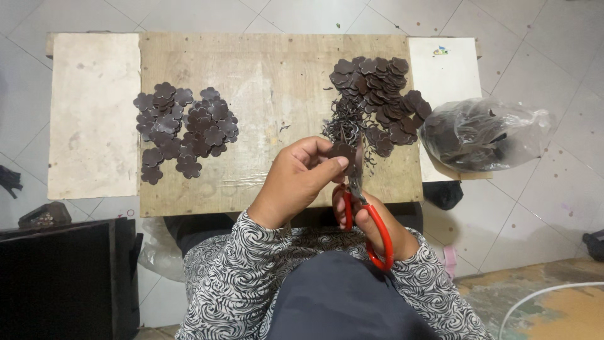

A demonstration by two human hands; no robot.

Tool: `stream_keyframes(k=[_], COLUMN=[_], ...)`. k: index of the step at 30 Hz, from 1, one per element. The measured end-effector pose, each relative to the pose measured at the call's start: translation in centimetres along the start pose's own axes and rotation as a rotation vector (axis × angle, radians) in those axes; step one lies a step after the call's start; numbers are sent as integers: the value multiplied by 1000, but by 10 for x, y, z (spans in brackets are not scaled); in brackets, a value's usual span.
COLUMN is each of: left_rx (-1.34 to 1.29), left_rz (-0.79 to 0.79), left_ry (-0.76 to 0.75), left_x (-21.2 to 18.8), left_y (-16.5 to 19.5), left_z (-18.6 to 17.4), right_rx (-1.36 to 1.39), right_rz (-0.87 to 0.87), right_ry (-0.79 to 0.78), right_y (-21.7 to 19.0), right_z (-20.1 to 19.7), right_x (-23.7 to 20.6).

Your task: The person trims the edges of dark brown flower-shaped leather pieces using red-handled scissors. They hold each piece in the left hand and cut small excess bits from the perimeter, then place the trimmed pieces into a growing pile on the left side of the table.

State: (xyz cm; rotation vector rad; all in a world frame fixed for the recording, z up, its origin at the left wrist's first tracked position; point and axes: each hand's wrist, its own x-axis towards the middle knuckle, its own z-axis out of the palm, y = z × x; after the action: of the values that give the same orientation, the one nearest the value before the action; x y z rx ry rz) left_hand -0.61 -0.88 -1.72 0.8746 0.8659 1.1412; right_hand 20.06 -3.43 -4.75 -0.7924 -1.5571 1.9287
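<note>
I am seeing only part of my right hand point(377, 223) — the left hand point(296, 182) and the red scissor handles are covering most of it, so I cannot make out its fingers; it is closing around the red-handled scissors point(363, 217), whose blades are pointing away from me and are mostly hidden behind the piece being cut. My left hand is pinching a dark brown flower-shaped piece point(343, 151) between thumb and fingers, the grip tight on its near edge, just above the bench's near edge; the blades are meeting this piece at its right side, though how far they are gaping I cannot tell.

Off the bench's right edge, a clear plastic bag point(484, 133) is lying half on a white board — it is holding more dark pieces, blurred by the film.

On the wooden bench point(264, 75), a heap of uncut pieces point(377, 94) is sitting toward the far right corner, with thin curly trimmings point(343, 126) just beside it. A spread of finished flower shapes point(185, 129) is lying toward the left edge.
</note>
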Motion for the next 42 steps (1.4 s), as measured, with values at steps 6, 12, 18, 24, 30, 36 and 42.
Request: stream_keyframes(k=[6,12,18,24,30,36,42], left_rx=[39,18,52,52,30,2,51], left_rz=[-52,-17,-23,-42,40,-25,3], left_ry=[-71,-31,-13,-5,-8,-88,-46], left_x=[-2,0,-2,-1,-1,-3,-2], left_y=[0,-1,3,4,1,2,5], left_z=[-1,1,1,0,2,2,3], right_rx=[-20,-66,-48,-8,12,-108,-70], right_rz=[-29,-2,23,17,27,-73,-17], right_ry=[95,50,36,76,64,-6,-3], right_y=[3,-1,-2,5,5,-2,-8], right_z=[4,1,-1,-1,-1,-1,0], right_x=[0,1,-2,-3,-3,-1,1])
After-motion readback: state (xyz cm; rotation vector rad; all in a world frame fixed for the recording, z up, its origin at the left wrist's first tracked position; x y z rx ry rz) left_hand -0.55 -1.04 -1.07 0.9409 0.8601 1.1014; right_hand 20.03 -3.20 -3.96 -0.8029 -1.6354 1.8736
